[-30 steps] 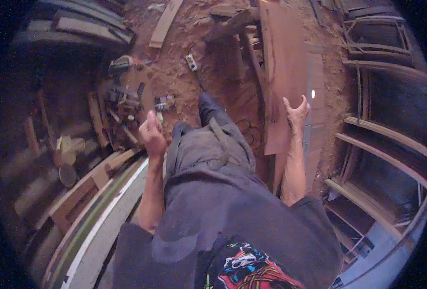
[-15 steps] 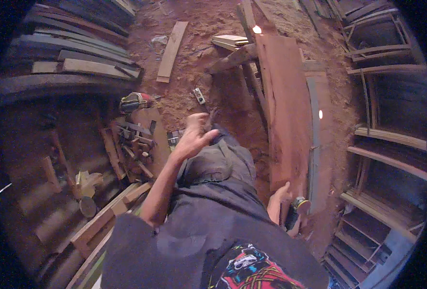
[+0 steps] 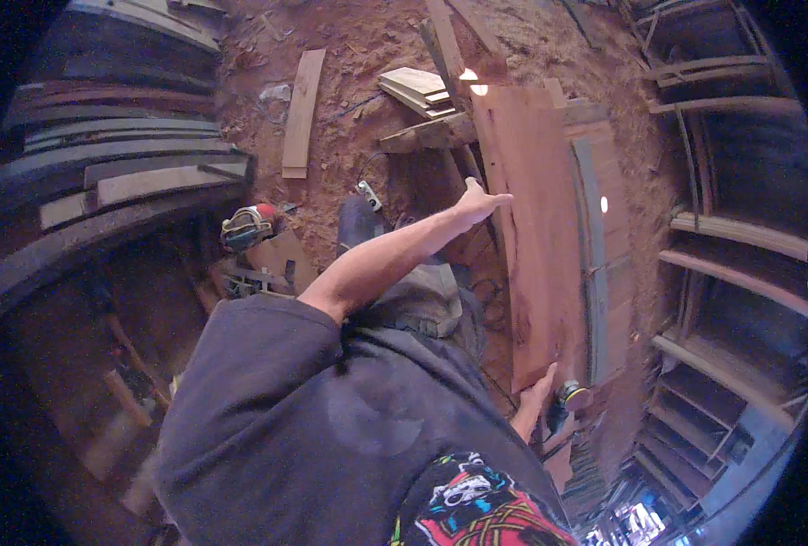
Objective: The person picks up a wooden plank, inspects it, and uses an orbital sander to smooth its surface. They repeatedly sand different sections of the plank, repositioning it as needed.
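A long reddish-brown wooden board (image 3: 536, 246) lies lengthwise at my right. My left hand (image 3: 484, 202) reaches across my body to the board's left edge, its thumb stretched over the edge and a finger apart from it; its other fingers are hard to see. At the board's near end, my right hand (image 3: 538, 393) holds the corner, thumb along the edge and fingers mostly hidden below. Just right of that hand is a dark power tool (image 3: 568, 399) with a round, yellow-rimmed disc.
Wooden trestle beams (image 3: 431, 134) stand by the board's far end, beside short stacked planks (image 3: 417, 89). A loose plank (image 3: 304, 114) and a white power strip (image 3: 368, 195) lie on the dusty ground. Timber piles (image 3: 131, 150) line the left; racks (image 3: 731, 259) stand right.
My left hand has swung from in front of my body rightward to the board's edge. The board has shifted slightly toward me, with my right hand still at its near end. My view has shifted.
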Demonstrator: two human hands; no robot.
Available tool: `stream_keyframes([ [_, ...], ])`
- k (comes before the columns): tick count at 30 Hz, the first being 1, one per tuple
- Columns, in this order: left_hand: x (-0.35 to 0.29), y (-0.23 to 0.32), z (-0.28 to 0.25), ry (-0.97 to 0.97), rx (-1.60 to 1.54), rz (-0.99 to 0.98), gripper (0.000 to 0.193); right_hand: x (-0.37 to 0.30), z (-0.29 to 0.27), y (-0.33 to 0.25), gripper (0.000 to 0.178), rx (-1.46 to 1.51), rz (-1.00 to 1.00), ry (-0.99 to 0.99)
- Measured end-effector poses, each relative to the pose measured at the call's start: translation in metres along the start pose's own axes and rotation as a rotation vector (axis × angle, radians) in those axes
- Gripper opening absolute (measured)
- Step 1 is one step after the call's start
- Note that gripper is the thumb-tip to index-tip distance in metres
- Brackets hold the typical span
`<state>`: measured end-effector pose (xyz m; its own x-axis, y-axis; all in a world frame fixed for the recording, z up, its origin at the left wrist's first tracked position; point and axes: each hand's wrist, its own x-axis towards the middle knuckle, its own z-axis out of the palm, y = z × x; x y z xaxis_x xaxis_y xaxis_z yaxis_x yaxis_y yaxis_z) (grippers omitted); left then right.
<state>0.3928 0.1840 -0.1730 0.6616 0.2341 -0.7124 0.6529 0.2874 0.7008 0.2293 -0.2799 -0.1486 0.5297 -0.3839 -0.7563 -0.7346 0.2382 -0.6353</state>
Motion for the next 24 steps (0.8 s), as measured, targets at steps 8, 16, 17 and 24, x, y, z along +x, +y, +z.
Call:
stream_keyframes([
  [8,-0.037,0.012,-0.001,-0.201,-0.485,0.056,0.064,-0.074,0.021,0.014,0.090,-0.055,-0.213,0.267],
  [16,-0.077,0.095,-0.129,-0.323,-0.737,0.250,0.061,-0.079,0.034,-0.055,0.086,0.121,-0.348,-0.110],
  [17,-0.080,0.112,-0.164,-0.295,-0.773,0.241,0.056,-0.078,0.060,-0.068,0.085,0.116,-0.317,-0.196],
  [24,0.056,0.072,-0.393,-0.082,-1.103,0.088,0.067,-0.220,0.379,-0.132,0.082,-0.281,-0.005,-0.510],
])
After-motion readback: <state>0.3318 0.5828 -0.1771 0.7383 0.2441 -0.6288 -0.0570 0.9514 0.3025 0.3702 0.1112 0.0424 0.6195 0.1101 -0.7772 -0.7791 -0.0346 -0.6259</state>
